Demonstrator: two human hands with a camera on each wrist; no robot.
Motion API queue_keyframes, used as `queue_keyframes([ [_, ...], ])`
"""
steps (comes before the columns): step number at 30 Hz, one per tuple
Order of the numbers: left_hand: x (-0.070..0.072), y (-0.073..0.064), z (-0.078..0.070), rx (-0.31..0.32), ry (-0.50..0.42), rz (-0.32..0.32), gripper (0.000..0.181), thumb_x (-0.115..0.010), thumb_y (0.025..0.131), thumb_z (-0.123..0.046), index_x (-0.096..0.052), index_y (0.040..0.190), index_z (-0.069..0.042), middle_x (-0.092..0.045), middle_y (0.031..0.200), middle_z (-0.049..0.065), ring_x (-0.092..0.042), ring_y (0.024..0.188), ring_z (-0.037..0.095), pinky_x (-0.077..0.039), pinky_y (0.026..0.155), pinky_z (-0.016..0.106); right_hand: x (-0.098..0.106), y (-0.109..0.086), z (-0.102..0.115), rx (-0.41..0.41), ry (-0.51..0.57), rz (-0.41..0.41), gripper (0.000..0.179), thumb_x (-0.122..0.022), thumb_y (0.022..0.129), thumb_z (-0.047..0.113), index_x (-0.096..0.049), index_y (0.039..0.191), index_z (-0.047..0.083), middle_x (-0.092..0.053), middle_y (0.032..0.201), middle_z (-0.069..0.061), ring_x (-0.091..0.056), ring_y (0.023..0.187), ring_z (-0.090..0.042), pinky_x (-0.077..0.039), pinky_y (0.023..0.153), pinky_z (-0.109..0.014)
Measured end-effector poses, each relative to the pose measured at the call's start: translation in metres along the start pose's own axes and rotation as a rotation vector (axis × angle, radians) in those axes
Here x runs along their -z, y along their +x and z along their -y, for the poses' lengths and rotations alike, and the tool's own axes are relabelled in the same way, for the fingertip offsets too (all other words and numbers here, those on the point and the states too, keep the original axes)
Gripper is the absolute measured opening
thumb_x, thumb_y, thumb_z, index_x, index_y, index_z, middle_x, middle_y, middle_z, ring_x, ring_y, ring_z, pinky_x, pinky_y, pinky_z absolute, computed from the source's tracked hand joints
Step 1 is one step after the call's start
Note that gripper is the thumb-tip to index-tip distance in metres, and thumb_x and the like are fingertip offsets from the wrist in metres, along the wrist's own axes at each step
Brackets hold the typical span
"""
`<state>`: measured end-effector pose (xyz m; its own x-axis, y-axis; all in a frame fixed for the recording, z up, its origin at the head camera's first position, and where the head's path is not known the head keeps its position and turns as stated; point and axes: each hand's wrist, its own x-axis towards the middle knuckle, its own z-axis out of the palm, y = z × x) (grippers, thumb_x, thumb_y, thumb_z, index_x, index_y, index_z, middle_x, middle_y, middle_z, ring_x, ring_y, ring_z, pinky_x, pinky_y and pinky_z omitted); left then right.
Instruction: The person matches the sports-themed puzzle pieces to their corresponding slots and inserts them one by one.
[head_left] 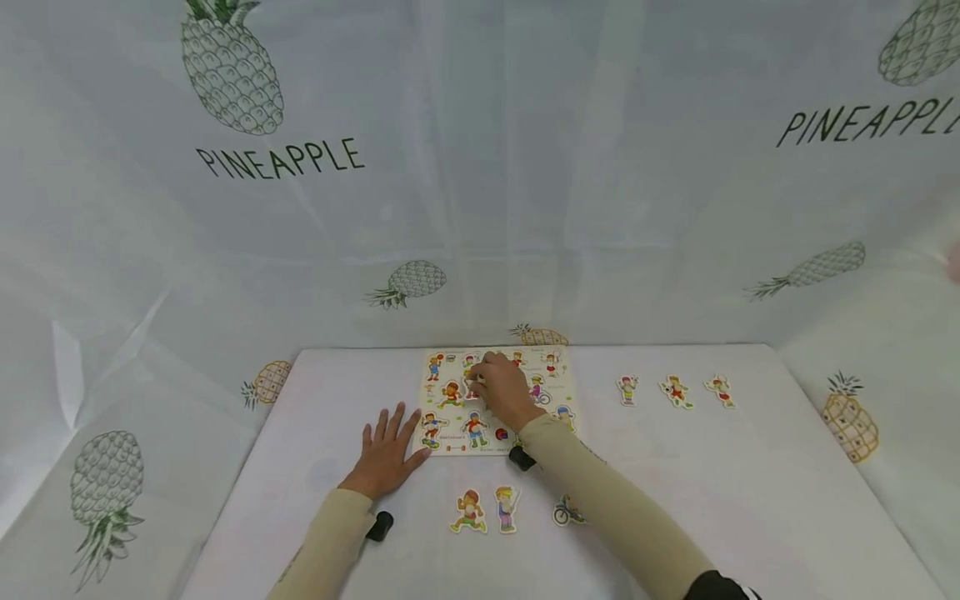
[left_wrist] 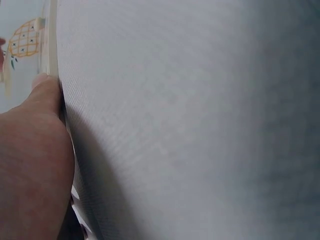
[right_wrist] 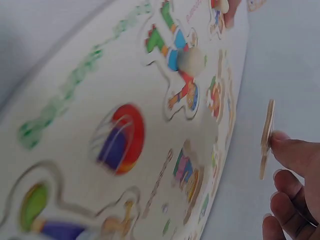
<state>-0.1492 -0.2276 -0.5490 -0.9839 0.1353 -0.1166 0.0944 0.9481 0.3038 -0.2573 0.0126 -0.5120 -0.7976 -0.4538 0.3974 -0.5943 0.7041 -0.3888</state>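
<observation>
So, right hand (head_left: 504, 390) pinches a piece (right_wrist: 268, 127) above the board (right_wrist: 159, 135) — left hand (head_left: 386, 454) spread alongside.

On my head view I read "PINEAPPLE" (head_left: 280, 160) on the white hanging (head_left: 510, 208) at far left, and a second "PINEAPPLE" (head_left: 868, 122) at right, its last letter cut off. On the board's (head_left: 567, 385) near left I make out "Skateboard" (head_left: 452, 437); other labels stay too small.
</observation>
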Motion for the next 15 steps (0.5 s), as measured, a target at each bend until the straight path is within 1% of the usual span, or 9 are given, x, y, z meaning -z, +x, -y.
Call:
queue_keyframes([
  [3, -0.001, -0.002, 0.002, -0.006, 0.002, 0.001, 0.078, -0.060, 0.105, -0.051, -0.035, 0.164, -0.008, -0.018, 0.173, 0.027, -0.011, 0.158, 0.056, -0.007, 0.122, 0.076, -0.005, 0.010, 0.010, -0.011, -0.009, 0.013, 0.008, -0.083, 0.092, 0.016, -0.083, 0.098, 0.011, -0.067, 0.091, -0.003, -0.064, 0.084, -0.020, -0.056, 0.070, -0.030],
  [7, 0.002, -0.002, 0.000, -0.001, 0.013, 0.004, 0.076, -0.063, 0.104, -0.047, -0.037, 0.163, -0.007, -0.020, 0.173, 0.027, -0.013, 0.158, 0.056, -0.010, 0.122, 0.077, -0.013, 0.024, 0.018, -0.018, 0.006, 0.016, 0.006, -0.083, 0.093, 0.015, -0.083, 0.097, 0.011, -0.069, 0.090, -0.004, -0.065, 0.084, -0.019, -0.057, 0.069, -0.030],
  [11, 0.006, -0.002, -0.003, 0.014, 0.020, 0.014, 0.074, -0.063, 0.105, -0.045, -0.038, 0.164, -0.008, -0.021, 0.173, 0.027, -0.014, 0.158, 0.056, -0.012, 0.121, 0.077, -0.021, 0.035, 0.020, -0.031, 0.010, 0.045, 0.005, -0.083, 0.093, 0.014, -0.083, 0.097, 0.011, -0.070, 0.091, -0.004, -0.065, 0.084, -0.019, -0.057, 0.069, -0.030],
  [15, 0.006, 0.000, -0.004, 0.012, 0.028, 0.014, 0.074, -0.062, 0.105, -0.047, -0.038, 0.164, -0.009, -0.021, 0.173, 0.026, -0.015, 0.158, 0.055, -0.014, 0.121, 0.077, -0.028, 0.043, 0.021, -0.046, -0.023, 0.076, 0.005, -0.081, 0.095, 0.016, -0.083, 0.098, 0.012, -0.069, 0.092, -0.004, -0.066, 0.084, -0.020, -0.058, 0.070, -0.032],
])
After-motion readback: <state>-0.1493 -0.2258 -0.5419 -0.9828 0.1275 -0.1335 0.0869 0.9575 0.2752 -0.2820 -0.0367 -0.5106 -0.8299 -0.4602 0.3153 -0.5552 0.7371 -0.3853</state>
